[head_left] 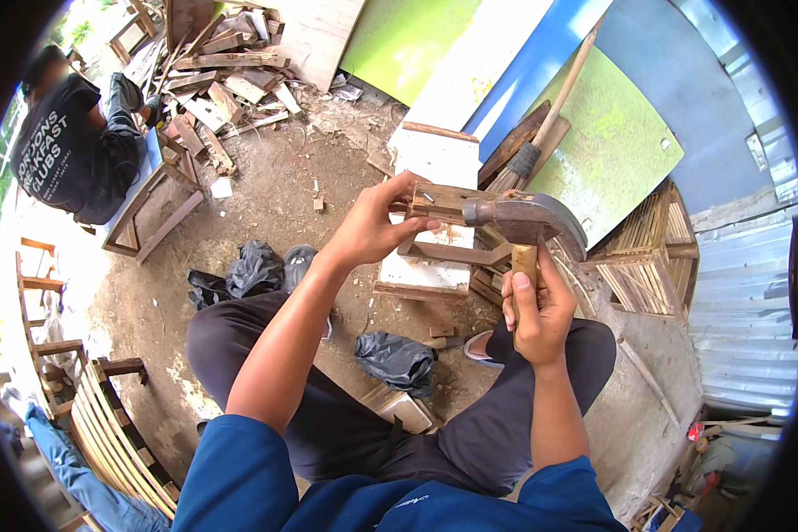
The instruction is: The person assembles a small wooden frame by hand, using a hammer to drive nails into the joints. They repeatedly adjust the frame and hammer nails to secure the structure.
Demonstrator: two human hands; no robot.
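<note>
My right hand (541, 310) is wrapped round the short wooden handle of a claw hammer (532, 215), held upright. Its dark metal head lies level, the round face to the left and the claw curving down to the right. At the left, my left hand (377, 223) pinches the end of a brown wooden frame (439, 206) between thumb and fingers. The hammer's face overlaps the frame's right part; I cannot tell whether they touch. Beneath the frame is a white board (426, 275) with wooden edge strips.
Black plastic bags (397, 362) lie between my legs and by my left knee. A broom (541, 133) leans against painted panels. Scrap wood (226, 84) is heaped at the far left, near a seated person (75, 146). A slatted wooden piece (647, 257) stands right, by corrugated metal sheets (745, 319).
</note>
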